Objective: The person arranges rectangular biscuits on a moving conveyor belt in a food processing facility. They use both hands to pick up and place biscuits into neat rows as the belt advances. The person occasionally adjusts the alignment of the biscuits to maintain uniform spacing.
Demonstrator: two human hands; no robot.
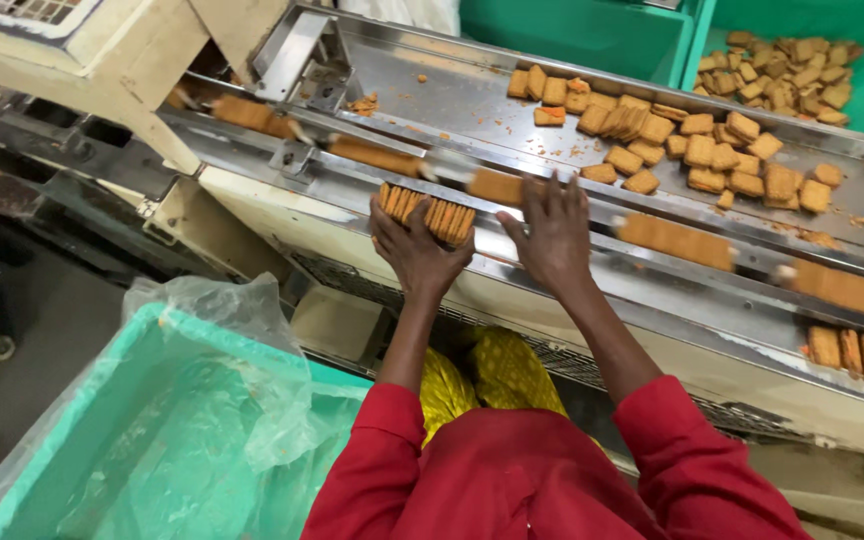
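From my remote seat I saw the left hand (414,250) closed around a row of biscuits (426,212) standing on edge at the near rim of the steel conveyor (472,110). The right hand (550,232) lay flat just beside it, fingers spread and gripping nothing, its tips touching a biscuit stack (497,187) in the moving channel. More stacks rode that channel, and loose biscuits (692,140) lay scattered on the shiny tray behind, crumbs among them. A green bin (832,60) beyond held more. Below left stood a green crate (102,440) lined with clear plastic, on a dark floor.
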